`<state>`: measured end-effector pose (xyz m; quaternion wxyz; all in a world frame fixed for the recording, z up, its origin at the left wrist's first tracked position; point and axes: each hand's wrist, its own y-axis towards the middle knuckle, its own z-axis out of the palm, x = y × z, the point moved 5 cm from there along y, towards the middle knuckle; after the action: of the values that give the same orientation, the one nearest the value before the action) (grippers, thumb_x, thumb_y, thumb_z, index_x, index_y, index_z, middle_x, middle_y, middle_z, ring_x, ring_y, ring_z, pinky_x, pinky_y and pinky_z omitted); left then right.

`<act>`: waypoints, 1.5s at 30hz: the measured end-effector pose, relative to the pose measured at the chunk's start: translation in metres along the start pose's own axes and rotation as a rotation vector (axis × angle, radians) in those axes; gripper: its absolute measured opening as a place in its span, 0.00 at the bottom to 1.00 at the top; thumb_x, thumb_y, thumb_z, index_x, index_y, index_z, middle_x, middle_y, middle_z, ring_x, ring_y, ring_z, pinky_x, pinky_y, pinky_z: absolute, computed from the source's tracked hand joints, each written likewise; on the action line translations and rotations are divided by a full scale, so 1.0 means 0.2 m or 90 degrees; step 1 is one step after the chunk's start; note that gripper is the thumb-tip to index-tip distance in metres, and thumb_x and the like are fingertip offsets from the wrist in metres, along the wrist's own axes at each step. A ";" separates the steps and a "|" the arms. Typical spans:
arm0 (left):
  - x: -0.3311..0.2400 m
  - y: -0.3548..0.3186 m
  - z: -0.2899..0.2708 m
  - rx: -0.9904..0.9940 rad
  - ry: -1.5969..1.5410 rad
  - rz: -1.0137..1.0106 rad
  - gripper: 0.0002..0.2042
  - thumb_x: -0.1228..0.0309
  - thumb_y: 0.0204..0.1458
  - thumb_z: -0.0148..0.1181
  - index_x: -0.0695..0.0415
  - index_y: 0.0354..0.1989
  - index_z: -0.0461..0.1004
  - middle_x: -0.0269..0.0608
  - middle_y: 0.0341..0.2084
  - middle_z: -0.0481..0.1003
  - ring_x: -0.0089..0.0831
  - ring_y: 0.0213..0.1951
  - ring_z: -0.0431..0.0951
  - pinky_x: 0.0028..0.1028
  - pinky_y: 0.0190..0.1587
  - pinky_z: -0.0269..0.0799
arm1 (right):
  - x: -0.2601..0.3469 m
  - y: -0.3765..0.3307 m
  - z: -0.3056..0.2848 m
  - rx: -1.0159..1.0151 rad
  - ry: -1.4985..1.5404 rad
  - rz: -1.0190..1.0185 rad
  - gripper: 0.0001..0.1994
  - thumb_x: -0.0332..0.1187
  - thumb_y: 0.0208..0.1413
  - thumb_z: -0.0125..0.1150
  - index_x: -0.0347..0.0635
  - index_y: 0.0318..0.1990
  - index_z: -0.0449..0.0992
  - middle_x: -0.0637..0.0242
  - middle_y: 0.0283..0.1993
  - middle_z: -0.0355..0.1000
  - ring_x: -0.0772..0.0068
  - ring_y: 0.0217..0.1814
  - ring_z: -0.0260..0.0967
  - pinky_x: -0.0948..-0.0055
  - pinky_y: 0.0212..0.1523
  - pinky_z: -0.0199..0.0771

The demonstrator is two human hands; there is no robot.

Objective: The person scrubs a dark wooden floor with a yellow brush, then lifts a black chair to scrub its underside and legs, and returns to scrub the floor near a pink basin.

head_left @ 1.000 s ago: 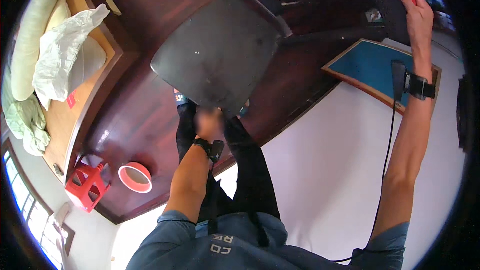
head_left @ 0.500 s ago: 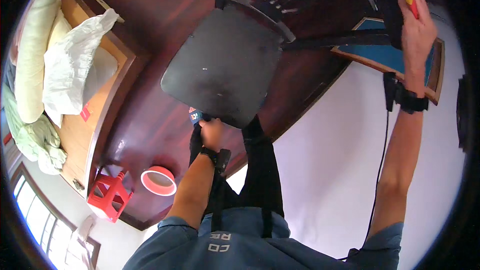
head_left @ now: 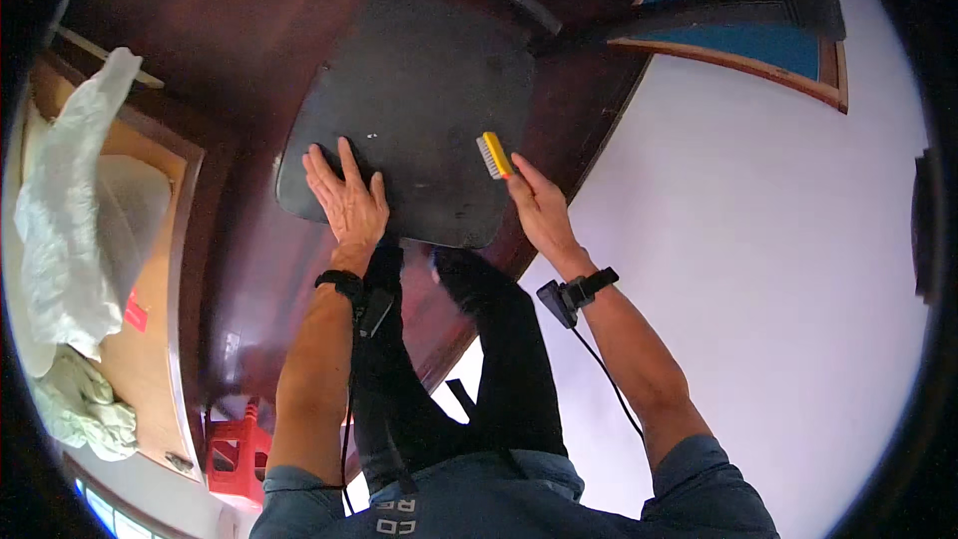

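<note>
1. The chair seat (head_left: 419,110) hides its own legs, and its backrest is cut off at the top edge.
2. The right hand (head_left: 544,210) covers the yellow brush's (head_left: 494,155) handle.
3. The red stool (head_left: 232,444) is partly hidden behind the left forearm.

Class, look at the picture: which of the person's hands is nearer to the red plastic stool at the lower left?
Left. The left hand lies flat on the dark chair seat, on the same side as the red stool. The right hand, holding a yellow brush, is farther across.
</note>
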<state>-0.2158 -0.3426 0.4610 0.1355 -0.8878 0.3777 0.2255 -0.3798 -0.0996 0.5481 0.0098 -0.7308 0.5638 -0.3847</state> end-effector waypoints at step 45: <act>0.09 -0.20 0.15 -0.261 0.123 0.178 0.24 0.62 0.59 0.64 0.57 0.64 0.75 0.54 0.70 0.64 0.54 0.72 0.60 0.55 0.74 0.51 | 0.04 0.35 0.49 0.050 -0.337 -0.606 0.14 0.39 0.67 0.54 0.59 0.54 0.83 0.46 0.32 0.78 0.40 0.33 0.79 0.48 0.34 0.81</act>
<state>-0.1846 -0.3131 0.4284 -0.1166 -0.8532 0.4542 0.2282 -0.3799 -0.1733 0.4521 0.0035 -0.9761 0.1343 -0.1707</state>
